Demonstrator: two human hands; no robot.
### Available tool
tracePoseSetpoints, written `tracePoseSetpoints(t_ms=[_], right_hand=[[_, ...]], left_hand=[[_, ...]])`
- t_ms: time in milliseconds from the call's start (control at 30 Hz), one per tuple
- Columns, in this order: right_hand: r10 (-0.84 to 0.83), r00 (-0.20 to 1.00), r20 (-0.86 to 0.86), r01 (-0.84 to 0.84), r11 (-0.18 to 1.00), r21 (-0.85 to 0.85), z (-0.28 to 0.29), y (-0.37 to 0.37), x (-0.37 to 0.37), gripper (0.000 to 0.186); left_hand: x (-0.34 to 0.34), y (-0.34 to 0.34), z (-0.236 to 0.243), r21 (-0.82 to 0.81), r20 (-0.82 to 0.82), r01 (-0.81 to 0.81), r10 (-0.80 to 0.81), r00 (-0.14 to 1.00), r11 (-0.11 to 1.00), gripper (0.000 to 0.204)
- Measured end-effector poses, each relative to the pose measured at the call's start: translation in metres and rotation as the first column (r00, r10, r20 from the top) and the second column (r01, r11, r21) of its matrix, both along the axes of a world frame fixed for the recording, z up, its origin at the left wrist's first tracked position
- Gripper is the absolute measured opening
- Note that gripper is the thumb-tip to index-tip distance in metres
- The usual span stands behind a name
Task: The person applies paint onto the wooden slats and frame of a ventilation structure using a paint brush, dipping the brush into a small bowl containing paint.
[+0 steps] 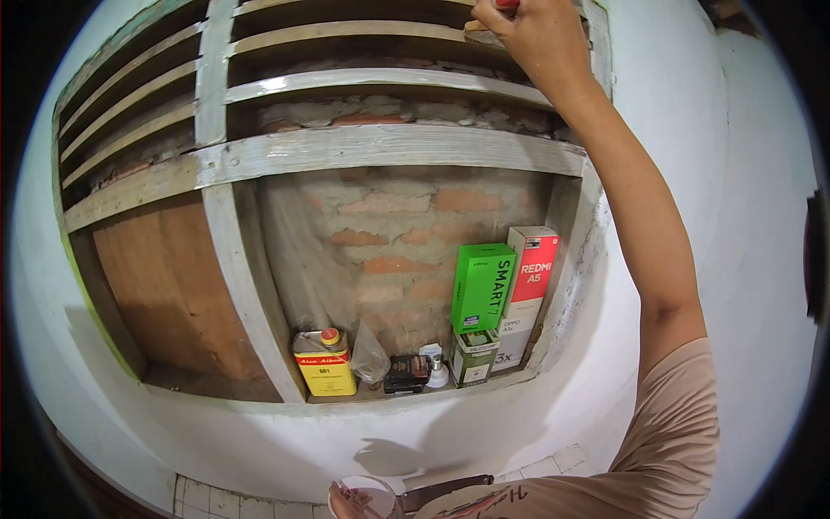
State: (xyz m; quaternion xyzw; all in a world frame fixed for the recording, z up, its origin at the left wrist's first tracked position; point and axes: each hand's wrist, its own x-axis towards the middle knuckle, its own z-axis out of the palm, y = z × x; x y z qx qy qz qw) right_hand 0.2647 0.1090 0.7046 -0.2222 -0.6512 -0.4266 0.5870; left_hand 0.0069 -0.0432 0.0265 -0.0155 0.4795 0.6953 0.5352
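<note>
My right hand [538,39] is raised at the top, its fingers closed round a red-handled paintbrush [507,3]. The hand and the frame's edge hide most of that brush. It is up against a wooden slat [363,33] of the louvred frame, near the slat's right end. At the lower edge my left hand [344,503] grips a clear plastic cup [373,486]; what is inside cannot be made out well. Wet-looking white paint covers a lower slat [372,80] and streaks the crossbeam [389,147]. Several slats at the left show bare wood.
Beneath the crossbeam, a brick-backed niche holds a yellow and red can [327,370], a crumpled plastic bag [370,356], a small black box [406,374], a light bulb [437,374], a green box [482,290] and tall white-red box [529,285]. A brown panel [169,290] fills the left opening.
</note>
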Motion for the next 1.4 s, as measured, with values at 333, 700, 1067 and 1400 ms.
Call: tracePoseSetpoints(t_ms=[333,700,1067,1400], right_hand=[[0.196,0.973,0.117,-0.198,0.980,0.006,-0.001,0.000,-0.064,0.024],[0.156,0.978,0.141,-0.172,0.980,0.103,0.005,-0.001,-0.132,0.024],[0.327,0.923,0.206,-0.350,0.933,0.088,0.011,0.002,-0.201,0.025],[0.705,0.704,0.089,-0.708,0.707,-0.005,0.024,0.006,-0.233,0.029]], left_hand=[[-0.018,-0.027,0.007,-0.038,0.011,-0.082,0.082,0.997,0.996,0.035],[-0.032,-0.052,-0.027,-0.019,0.023,-0.191,0.191,0.981,0.981,0.038],[-0.038,-0.081,-0.060,-0.064,0.057,-0.193,0.196,0.979,0.979,0.047],[-0.036,-0.095,-0.045,-0.099,0.009,-0.318,0.320,0.947,0.943,0.047]])
